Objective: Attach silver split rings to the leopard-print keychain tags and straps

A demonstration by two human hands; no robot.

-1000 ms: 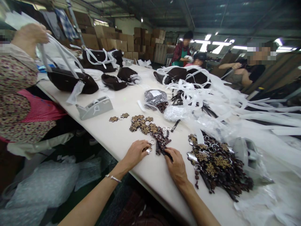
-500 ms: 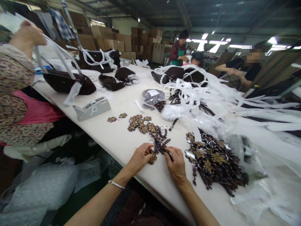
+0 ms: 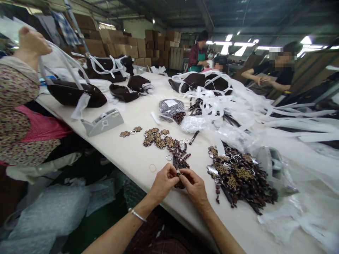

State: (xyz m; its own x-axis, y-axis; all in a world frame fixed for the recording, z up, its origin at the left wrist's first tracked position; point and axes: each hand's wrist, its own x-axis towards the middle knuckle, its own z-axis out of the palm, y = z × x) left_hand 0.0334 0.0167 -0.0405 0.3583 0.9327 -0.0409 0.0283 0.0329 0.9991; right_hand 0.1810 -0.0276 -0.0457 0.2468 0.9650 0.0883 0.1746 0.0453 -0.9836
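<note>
My left hand point(image 3: 164, 180) and my right hand point(image 3: 194, 185) meet near the table's front edge, fingertips pinched on a small dark strap piece of a charm. Part of a leopard-print flower point(image 3: 179, 185) shows beneath the fingers. Dark beaded strands point(image 3: 180, 162) lie just beyond the fingertips. Leopard-print flower charms point(image 3: 160, 141) with metal rings are grouped farther back, and a pair of them point(image 3: 131, 132) lies to the left. A larger heap of charms and dark tassels point(image 3: 238, 176) is right of my right hand. A thin rubber band point(image 3: 152, 168) lies left of my hands.
A grey tape dispenser point(image 3: 102, 122) stands at the left table edge; another point(image 3: 272, 165) is at the right, under plastic. Dark bags point(image 3: 76, 92), a bagged bundle point(image 3: 171, 107) and white strips point(image 3: 238, 95) lie beyond. A person's hand point(image 3: 34, 44) lifts bag straps at left.
My hands have come together, the left moving right and the right moving left and slightly nearer me. The flower charm beside my left fingers is now mostly covered. The view has shifted slightly.
</note>
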